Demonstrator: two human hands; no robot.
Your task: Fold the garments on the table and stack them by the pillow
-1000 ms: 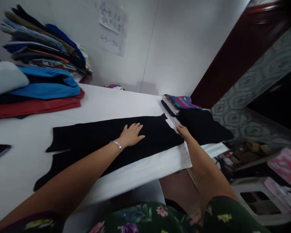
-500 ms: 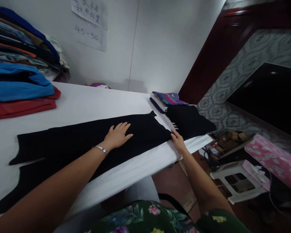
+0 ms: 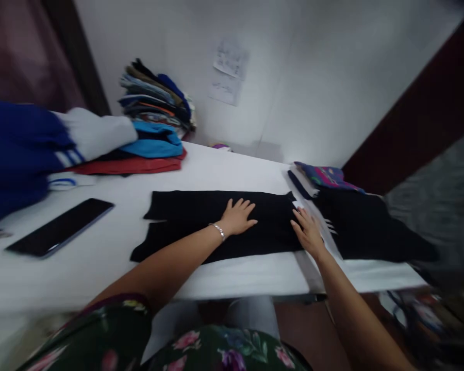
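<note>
A long black garment (image 3: 201, 206) lies flat on the white-covered table, its left end parted into two strips by a slit. My left hand (image 3: 239, 216), with a silver bracelet at the wrist, rests palm down on the middle of it, fingers spread. At the garment's right end, beside a small white patch, lies my right hand (image 3: 308, 231). Its fingers are stretched out and apart over the cloth's edge, gripping nothing that I can see.
Right of the garment lies another black piece of clothing (image 3: 371, 226) with white stripes, below a folded patterned cloth (image 3: 328, 176). Folded clothes (image 3: 154, 98) are stacked at the back left. A phone (image 3: 64, 226) and a blue garment (image 3: 15, 154) are on the left of the table (image 3: 139, 283).
The view has swung left, bringing the phone and blue garment into sight. My right hand has gone from pinching the garment's near right corner to lying with spread fingers along its right end.
</note>
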